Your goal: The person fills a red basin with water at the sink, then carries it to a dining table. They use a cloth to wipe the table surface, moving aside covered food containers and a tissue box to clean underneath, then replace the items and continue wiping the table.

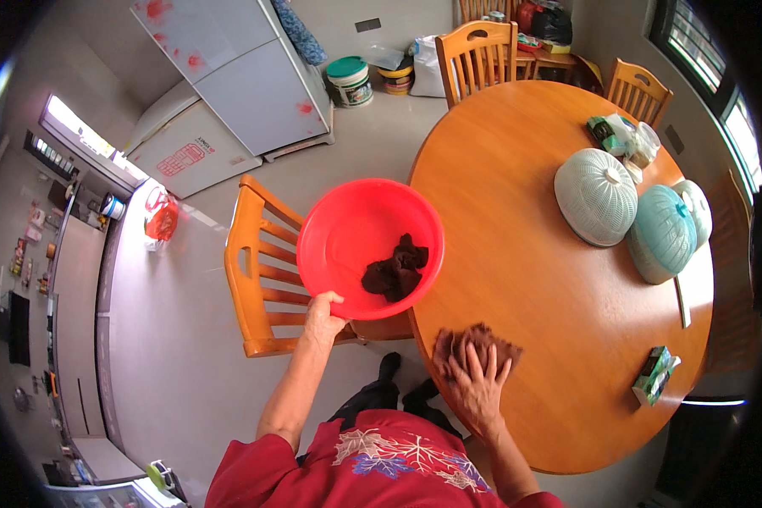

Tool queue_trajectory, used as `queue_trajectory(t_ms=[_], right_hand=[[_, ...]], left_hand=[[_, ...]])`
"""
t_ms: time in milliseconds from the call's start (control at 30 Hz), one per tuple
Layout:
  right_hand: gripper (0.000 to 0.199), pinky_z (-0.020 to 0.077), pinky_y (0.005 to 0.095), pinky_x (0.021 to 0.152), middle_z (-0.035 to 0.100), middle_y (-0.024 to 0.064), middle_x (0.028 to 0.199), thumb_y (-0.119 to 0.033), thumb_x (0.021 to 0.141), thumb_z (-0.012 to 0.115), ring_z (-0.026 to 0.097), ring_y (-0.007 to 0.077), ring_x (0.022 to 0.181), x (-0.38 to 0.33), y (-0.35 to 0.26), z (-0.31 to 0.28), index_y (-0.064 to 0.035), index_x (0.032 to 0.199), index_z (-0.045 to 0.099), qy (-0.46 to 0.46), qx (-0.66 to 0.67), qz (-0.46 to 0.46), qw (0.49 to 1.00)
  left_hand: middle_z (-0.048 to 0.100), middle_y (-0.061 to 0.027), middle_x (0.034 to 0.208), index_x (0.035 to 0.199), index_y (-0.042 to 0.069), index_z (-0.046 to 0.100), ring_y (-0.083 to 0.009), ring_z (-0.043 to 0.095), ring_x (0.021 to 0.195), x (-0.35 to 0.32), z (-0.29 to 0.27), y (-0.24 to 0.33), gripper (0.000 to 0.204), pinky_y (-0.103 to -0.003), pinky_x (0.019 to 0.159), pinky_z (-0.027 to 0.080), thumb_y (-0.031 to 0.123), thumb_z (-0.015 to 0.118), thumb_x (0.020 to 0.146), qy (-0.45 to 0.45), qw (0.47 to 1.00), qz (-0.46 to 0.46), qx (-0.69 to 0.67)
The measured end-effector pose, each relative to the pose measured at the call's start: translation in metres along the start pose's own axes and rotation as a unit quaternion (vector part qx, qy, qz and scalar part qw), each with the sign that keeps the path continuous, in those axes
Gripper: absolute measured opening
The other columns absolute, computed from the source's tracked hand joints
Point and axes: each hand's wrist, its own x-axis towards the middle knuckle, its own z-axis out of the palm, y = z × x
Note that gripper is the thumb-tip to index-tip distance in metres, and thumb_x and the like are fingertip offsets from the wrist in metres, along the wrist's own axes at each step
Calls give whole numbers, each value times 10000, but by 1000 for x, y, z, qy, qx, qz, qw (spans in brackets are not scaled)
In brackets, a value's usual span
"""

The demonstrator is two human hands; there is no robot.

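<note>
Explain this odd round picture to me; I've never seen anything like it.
There is no machine here, just a person's two bare hands. The one picture comes from a wide fisheye camera worn on the head, looking down, so straight edges bend near the rim. The left hand grips the edge of a red basin with a dark cloth inside. The right hand lies spread on a brown cloth on the wooden table, which also bears domed covers and a tissue pack.

The basin (343,233) is smooth plastic — cloth (476,335) matt, table (499,212) glossy wood.
</note>
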Motion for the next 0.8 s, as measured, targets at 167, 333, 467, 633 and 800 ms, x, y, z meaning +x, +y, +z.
queue_trajectory(t_ms=[167, 333, 467, 633, 800], right_hand=[[433, 122, 730, 1050, 369, 70, 1490, -392, 850, 622, 249, 435, 1383, -19, -4, 5, -267, 1264, 608, -22, 16, 31, 999], [461, 119, 720, 1057, 332, 67, 1518, -323, 872, 600, 211, 412, 1411, 48, 16, 19, -258, 1326, 550, 42, -22, 87, 995], [501, 112, 704, 1070, 262, 43, 1558, -314, 915, 569, 171, 393, 1432, 87, 27, 20, -290, 1402, 456, 40, -20, 147, 988], [526, 104, 645, 1109, 263, 66, 1557, -312, 893, 586, 171, 393, 1432, 63, 15, 24, -277, 1403, 463, 44, -26, 169, 984], [530, 110, 627, 1115, 275, 93, 1551, -318, 882, 595, 176, 406, 1429, 5, -13, 22, -252, 1396, 482, 26, -43, 199, 979]], left_hand=[[575, -118, 1223, 1250, 96, 506, -345, 556, 1120, -10, -24, 3, 635, -572, 894, 504, -60, 492, 635, -11, 1000, 9, -20], [560, -140, 1243, 1268, 73, 483, -363, 545, 1150, 0, -49, 12, 634, -618, 918, 482, -64, 475, 649, 23, 1000, 17, -7], [554, -154, 1248, 1283, 67, 470, -386, 540, 1163, 7, -59, 13, 643, -649, 937, 465, -70, 466, 655, 24, 1000, 18, -5], [551, -154, 1265, 1293, 68, 467, -390, 532, 1181, 27, -84, -5, 658, -659, 973, 438, -79, 453, 652, 33, 999, 12, -37], [524, -148, 1309, 1307, 81, 465, -383, 489, 1236, 46, -105, -30, 668, -642, 1020, 407, -84, 443, 660, 34, 996, -54, -70]])
